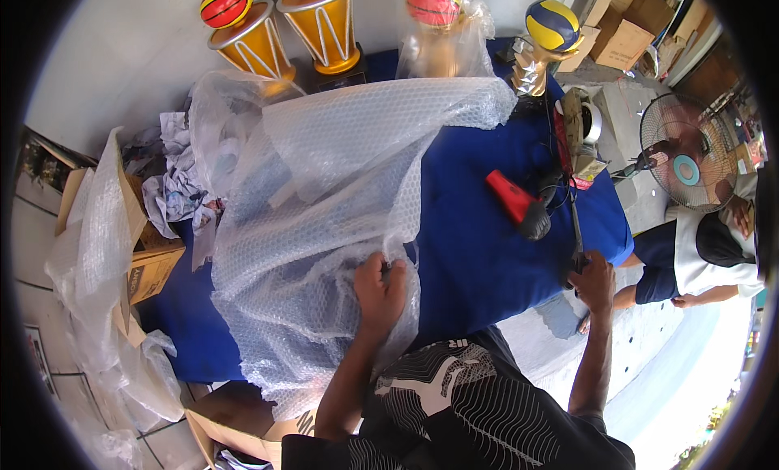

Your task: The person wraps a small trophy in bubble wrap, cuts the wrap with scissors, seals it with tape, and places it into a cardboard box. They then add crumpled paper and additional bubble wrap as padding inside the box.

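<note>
A large sheet of bubble wrap [328, 190] lies rumpled over the blue cloth [468, 275] on the table. My left hand [380, 293] pinches the sheet near its right edge. At the cloth's right side, my right hand [593, 281] is closed on the dark handles of scissors [576, 232], whose blades point away from me. A red and black heat gun or hair dryer [517, 205] lies between my hands, farther back. Behind the wrap stand gold trophies [322, 41] topped with basketballs, one of them wrapped in clear plastic [438, 38], and a volleyball trophy [548, 38].
Tape rolls [590, 123] and small items sit at the table's back right. A pedestal fan [688, 153] and a person [712, 245] are at the right. Crumpled paper [176, 184], cardboard boxes [155, 266] and more bubble wrap [91, 269] are at the left; an open box [237, 433] stands below.
</note>
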The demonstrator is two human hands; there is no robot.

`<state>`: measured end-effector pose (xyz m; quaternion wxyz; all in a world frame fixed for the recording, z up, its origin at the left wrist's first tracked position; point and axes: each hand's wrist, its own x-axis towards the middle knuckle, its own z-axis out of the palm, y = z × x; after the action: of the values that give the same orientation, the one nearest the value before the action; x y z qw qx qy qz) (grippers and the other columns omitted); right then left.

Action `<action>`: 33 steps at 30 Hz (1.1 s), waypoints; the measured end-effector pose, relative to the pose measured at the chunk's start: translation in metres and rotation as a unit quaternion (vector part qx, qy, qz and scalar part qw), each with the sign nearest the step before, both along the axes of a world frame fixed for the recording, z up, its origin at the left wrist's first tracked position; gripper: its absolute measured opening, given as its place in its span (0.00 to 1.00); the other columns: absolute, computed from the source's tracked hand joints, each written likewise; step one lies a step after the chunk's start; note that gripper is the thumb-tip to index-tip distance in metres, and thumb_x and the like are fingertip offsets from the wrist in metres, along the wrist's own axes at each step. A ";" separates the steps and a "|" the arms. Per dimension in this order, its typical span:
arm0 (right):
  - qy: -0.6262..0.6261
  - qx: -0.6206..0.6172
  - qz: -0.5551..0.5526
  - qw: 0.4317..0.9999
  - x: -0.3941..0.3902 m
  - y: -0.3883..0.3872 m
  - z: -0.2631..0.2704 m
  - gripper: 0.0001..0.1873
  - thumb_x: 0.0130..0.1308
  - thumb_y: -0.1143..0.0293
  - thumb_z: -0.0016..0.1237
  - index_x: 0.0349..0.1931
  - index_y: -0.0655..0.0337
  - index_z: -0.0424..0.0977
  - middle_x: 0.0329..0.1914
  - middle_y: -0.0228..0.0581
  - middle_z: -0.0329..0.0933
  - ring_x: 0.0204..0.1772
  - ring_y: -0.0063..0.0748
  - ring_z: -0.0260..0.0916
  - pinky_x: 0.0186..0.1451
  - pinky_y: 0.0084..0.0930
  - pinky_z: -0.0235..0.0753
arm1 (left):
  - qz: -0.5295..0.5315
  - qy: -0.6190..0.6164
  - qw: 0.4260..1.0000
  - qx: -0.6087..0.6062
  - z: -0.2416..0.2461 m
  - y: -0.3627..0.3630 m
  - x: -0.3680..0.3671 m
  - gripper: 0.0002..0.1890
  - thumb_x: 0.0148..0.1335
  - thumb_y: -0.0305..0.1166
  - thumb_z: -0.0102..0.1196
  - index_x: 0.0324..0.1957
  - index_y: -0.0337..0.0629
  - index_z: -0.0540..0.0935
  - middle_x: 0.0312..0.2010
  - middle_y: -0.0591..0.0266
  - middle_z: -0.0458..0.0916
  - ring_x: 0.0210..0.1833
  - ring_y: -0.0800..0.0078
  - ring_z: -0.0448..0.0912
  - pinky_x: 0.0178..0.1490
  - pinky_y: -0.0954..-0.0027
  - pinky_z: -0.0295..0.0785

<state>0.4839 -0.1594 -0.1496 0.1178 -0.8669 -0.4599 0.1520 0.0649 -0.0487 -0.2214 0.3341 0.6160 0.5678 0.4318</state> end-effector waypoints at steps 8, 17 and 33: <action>0.558 0.273 -0.046 0.782 -0.032 -0.054 0.070 0.42 0.52 0.57 0.78 0.62 0.72 0.72 0.43 0.40 0.81 0.35 0.28 0.83 0.35 0.23 0.82 | 0.005 0.036 0.998 0.059 0.002 0.002 0.003 0.10 0.64 0.30 0.64 0.36 0.34 0.78 0.29 0.49 0.78 0.33 0.51 0.76 0.41 0.53 0.68; 0.437 -0.064 0.354 0.824 -0.084 0.030 0.066 0.41 0.55 0.72 0.73 0.70 0.64 0.71 0.53 0.40 0.79 0.53 0.28 0.80 0.56 0.28 0.80 | -0.022 -0.027 0.998 0.043 0.016 0.003 0.006 0.12 0.58 0.30 0.68 0.32 0.37 0.77 0.26 0.51 0.77 0.29 0.51 0.75 0.37 0.54 0.68; 0.425 -0.085 0.245 0.867 -0.076 0.064 0.037 0.13 0.68 0.71 0.63 0.50 0.65 0.80 0.41 0.39 0.83 0.41 0.34 0.84 0.40 0.27 0.80 | 0.046 -0.172 0.982 -0.062 0.020 0.001 0.006 0.09 0.65 0.28 0.63 0.34 0.34 0.77 0.25 0.56 0.78 0.29 0.76 0.73 0.34 0.65 0.68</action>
<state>0.4084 -0.0955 -0.1123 0.1866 -0.5842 -0.5482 0.5687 0.0705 -0.0478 -0.2017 0.4443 0.4835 0.5552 0.5105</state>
